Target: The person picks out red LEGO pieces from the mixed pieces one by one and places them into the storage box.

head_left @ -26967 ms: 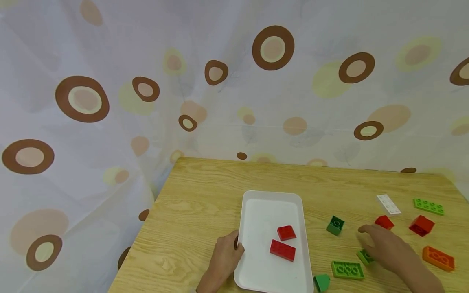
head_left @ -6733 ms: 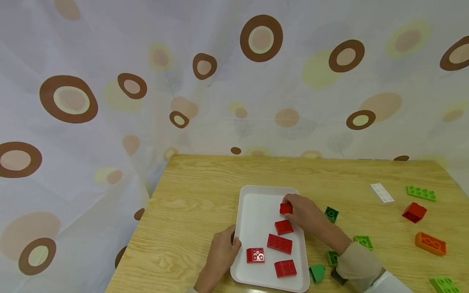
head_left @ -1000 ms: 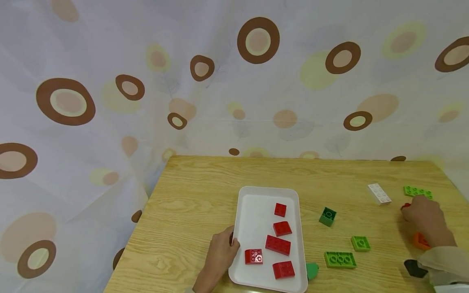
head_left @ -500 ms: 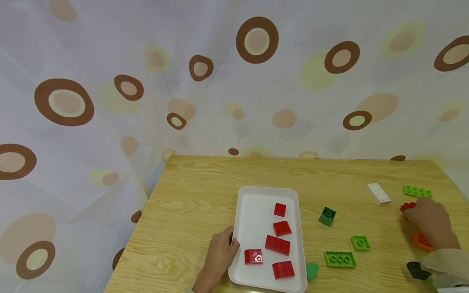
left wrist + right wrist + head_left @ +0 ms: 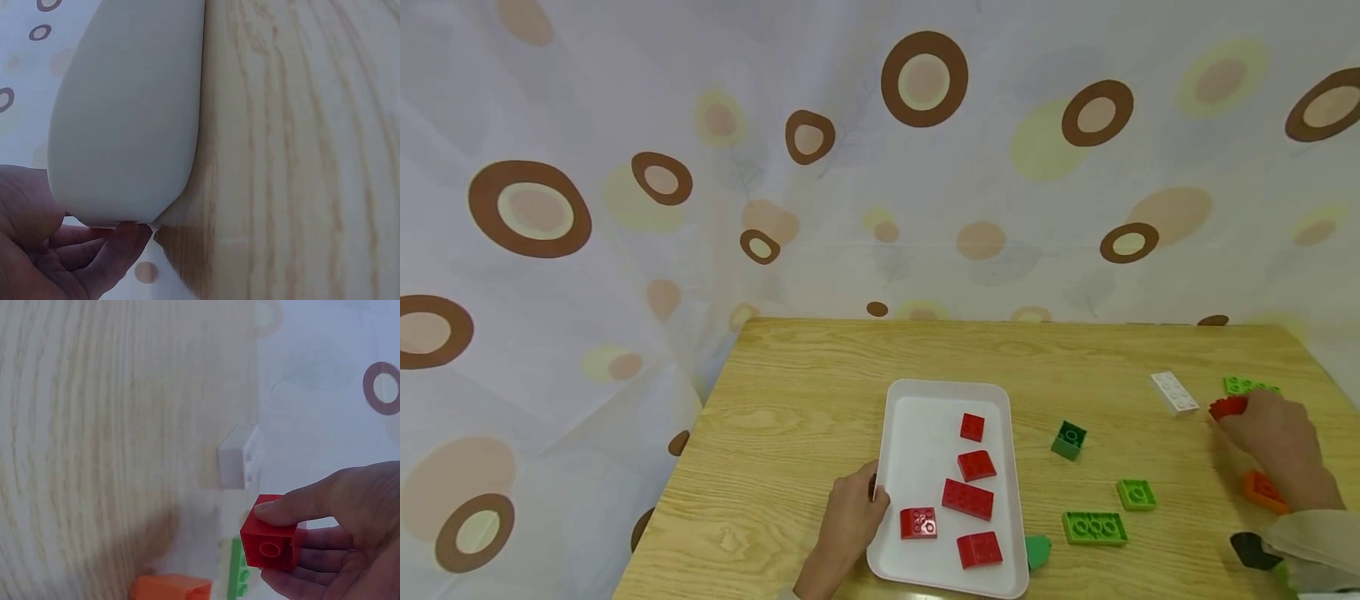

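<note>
At the right of the head view my right hand (image 5: 1276,429) pinches a red building brick (image 5: 1228,407) between thumb and fingers. The right wrist view shows this red brick (image 5: 270,531) with its hollow underside towards the camera, the thumb on one face. My left hand (image 5: 853,515) grips the left rim of a white tray (image 5: 917,467). In the left wrist view its fingers (image 5: 119,250) lie against the edge of the tray (image 5: 131,112). Several red bricks, one of them a long brick (image 5: 967,499), lie apart in the tray's right and lower parts.
Right of the tray lie a dark green brick (image 5: 1069,440), light green bricks (image 5: 1095,528) and a green rounded piece (image 5: 1037,552). A white brick (image 5: 1175,392) and a light green plate (image 5: 1250,385) lie farther back. An orange brick (image 5: 1265,492) sits beneath the right forearm.
The tray has gained several red bricks since the oldest frame. In the last second my right hand has taken hold of another red brick and lifted it slightly. The left hand stays at the rim.
</note>
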Demonstrator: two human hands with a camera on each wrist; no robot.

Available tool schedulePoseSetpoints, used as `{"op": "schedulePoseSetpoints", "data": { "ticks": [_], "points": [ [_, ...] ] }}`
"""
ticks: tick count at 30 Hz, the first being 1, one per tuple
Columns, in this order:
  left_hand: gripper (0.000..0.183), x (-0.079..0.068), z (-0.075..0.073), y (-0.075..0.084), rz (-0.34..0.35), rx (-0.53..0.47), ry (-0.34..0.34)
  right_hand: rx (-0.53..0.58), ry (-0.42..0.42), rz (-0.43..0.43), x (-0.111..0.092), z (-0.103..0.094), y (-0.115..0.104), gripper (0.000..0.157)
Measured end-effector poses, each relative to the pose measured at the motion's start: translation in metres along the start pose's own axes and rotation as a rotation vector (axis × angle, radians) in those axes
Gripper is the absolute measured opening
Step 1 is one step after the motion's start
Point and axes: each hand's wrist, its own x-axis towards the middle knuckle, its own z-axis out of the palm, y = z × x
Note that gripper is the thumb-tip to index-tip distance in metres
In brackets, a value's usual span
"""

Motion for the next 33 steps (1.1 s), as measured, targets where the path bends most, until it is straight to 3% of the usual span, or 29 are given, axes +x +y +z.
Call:
{"op": "schedulePoseSetpoints", "data": {
  "ticks": [15,26,33],
  "points": [
    [0.026,-0.001,-0.001,0.001,-0.014,0.008,0.001,0.050,0.156,-0.342,-0.022,-0.015,-0.053,0.045],
    [0.025,0.000,-0.002,0.002,-0.011,0.009,0.000,0.061,0.184,-0.477,-0.036,-0.010,-0.097,0.048],
    [0.024,0.000,-0.002,0.001,0.000,0.005,0.003,0.101,0.155,-0.543,-0.052,-0.003,-0.130,0.047]
  ]
}}
